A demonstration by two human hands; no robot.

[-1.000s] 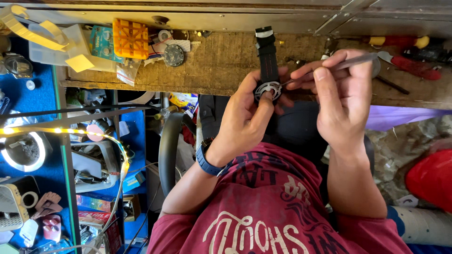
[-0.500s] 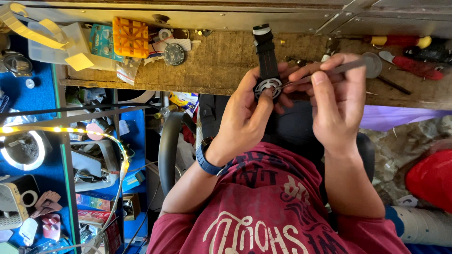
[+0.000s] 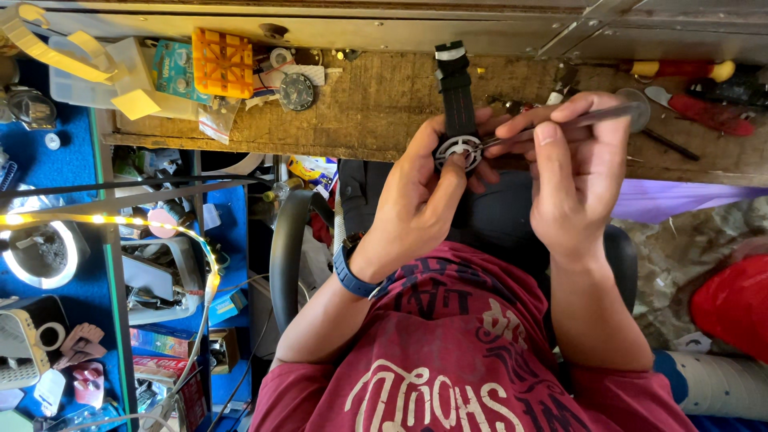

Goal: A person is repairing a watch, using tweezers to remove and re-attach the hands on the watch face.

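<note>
My left hand [image 3: 420, 200] grips a wristwatch [image 3: 458, 148] with a black strap, its round metal back turned up; the thumb rests on the case edge. The strap runs up over the wooden bench [image 3: 376, 104]. My right hand [image 3: 576, 180] pinches thin metal tweezers [image 3: 552, 126] between thumb and fingers, and the tip touches the watch back from the right. A blue watch sits on my left wrist [image 3: 352, 268]. Both hands hover just in front of the bench edge, over my lap.
On the bench lie an orange grid tray [image 3: 222, 62], a loose watch dial [image 3: 297, 90], a blister pack of button cells [image 3: 170, 70] and red-handled screwdrivers [image 3: 708, 108]. Blue shelves [image 3: 72, 264] with a lit light strip stand on the left. A chair armrest [image 3: 288, 248] curves beside my left arm.
Both hands have stayed nearly in place; the tweezers tip has shifted slightly on the watch back.
</note>
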